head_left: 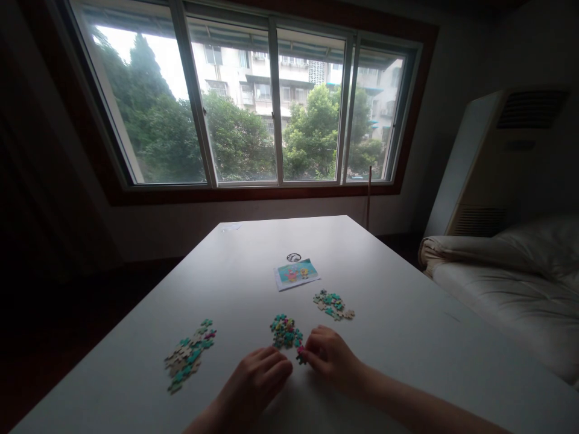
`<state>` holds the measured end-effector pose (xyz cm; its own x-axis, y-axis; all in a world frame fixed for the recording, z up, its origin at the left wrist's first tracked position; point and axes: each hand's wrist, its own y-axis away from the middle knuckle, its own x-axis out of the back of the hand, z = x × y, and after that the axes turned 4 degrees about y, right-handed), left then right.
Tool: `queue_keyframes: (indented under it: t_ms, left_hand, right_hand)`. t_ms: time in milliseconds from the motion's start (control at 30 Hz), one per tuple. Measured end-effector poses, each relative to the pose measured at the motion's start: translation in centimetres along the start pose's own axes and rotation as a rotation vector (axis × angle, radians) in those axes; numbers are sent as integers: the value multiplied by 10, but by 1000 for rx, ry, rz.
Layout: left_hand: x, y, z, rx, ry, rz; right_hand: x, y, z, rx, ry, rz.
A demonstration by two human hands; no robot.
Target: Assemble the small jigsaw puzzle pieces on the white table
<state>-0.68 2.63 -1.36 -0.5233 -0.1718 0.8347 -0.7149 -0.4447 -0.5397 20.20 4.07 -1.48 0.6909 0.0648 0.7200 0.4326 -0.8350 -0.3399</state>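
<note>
Evidently R hand (328, 357) pinches jigsaw bit (301, 355), L hand (260, 375) alongside

Clock set on centre jigsaw pile (284, 331), 12 = window (274, 102). R hand's at 4, thumb + index clamped on the pink/green bit at 5, by the pile's edge; 1 pc or 2 joined, can't tell. L hand's at 7, fingers curled, apart from R; can't tell if it's holding anything. Centre pile's just beyond both, prob. for easy reach. L-side pile (187, 355) abt 9, R-side pile (333, 305) at 2: well apart, so likely kept separate on purpose. Pic card (298, 274) just past 12, face up on white table (389, 301), presumably to stay viewable w/o hands covering it.
</note>
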Motion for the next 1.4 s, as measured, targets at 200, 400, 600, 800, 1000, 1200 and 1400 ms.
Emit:
queue_keyframes:
  t_ms: [200, 400, 600, 800, 1000, 1200, 1400]
  left_hand:
    - [1, -1, 1, -6, -6, 10]
    - [2, -1, 2, -2, 9, 5]
    - [1, -1, 1, 4, 8, -3]
    - [-2, 0, -1, 11, 8, 8]
    - [-2, 3, -1, 26, 21, 57]
    - [2, 4, -7, 55, 4, 99]
    - [6, 3, -20, 221, -78, 160]
  right_hand:
    - [-1, 0, -1, -10, 76, -55]
    - [-3, 1, 1, -38, 100, -39]
    - [-3, 0, 2, -82, 116, -28]
    - [-1, 6, -3, 254, 111, 15]
    - [-2, 13, -2, 540, 264, -160]
    - [-3, 11, 1, 532, 240, -171]
    - [-4, 7, -1, 508, 262, -138]
